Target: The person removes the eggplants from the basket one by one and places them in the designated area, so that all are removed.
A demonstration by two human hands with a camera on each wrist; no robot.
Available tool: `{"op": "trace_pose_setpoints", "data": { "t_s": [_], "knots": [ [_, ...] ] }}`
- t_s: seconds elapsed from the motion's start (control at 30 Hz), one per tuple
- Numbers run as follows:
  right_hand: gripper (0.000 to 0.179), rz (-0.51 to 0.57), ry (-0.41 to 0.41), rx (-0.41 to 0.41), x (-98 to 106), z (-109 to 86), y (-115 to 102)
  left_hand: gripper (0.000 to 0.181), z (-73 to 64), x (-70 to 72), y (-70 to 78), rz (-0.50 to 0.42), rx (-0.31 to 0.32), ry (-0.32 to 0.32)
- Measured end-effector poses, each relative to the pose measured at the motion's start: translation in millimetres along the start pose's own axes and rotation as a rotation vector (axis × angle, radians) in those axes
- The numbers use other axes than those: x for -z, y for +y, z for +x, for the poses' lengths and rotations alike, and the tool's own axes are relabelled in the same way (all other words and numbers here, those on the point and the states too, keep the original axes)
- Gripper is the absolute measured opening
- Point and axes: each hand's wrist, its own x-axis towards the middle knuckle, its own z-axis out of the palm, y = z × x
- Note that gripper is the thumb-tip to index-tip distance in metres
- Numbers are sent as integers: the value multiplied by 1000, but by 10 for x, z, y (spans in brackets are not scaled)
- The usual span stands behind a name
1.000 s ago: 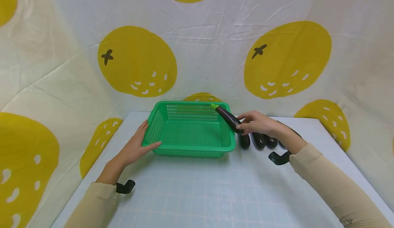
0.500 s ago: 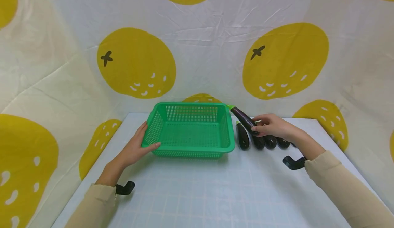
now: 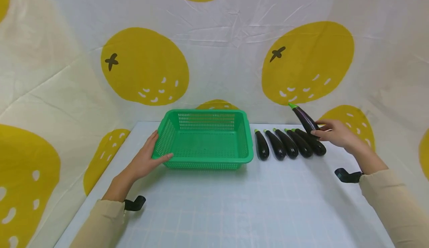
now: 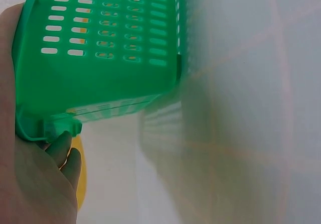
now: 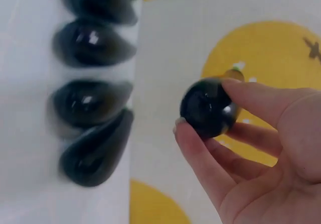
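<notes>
My right hand (image 3: 336,132) pinches a dark purple eggplant (image 3: 304,118) near its rounded end, thumb on one side and fingers on the other. The eggplant is tilted in the air, its green stem up and to the left. In the right wrist view its blunt end (image 5: 205,108) faces the camera. A green plastic basket (image 3: 204,160) stands left of the middle, with nothing inside. My left hand (image 3: 144,162) grips its left end, thumb over the front rim. In the left wrist view, fingers (image 4: 65,153) curl at the rim's corner.
Several eggplants (image 3: 278,145) lie in a row right of the basket, stems toward the back. The rightmost ones (image 5: 95,151) lie close together under the held one. Behind the table (image 3: 214,207) hangs a white cloth (image 3: 228,69) with yellow fruit prints.
My right hand has carried the eggplant rightward, from beside the basket's right rim to above the right end of the row. The left hand and basket have stayed in place.
</notes>
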Motion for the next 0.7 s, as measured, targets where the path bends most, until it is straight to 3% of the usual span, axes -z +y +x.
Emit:
{"op": "trace_pose_setpoints", "data": {
  "t_s": [0.17,0.43,0.7],
  "knots": [
    [69,-26,32,-25,34,8,330,106,-7,7,3,-6,1,-2],
    [71,-58,53,-135,43,58,785,106,9,25,4,-9,-5,3],
    [65,-115,73,-157,-53,123,1069,108,-11,11,-25,-18,25,-9]
  ]
}}
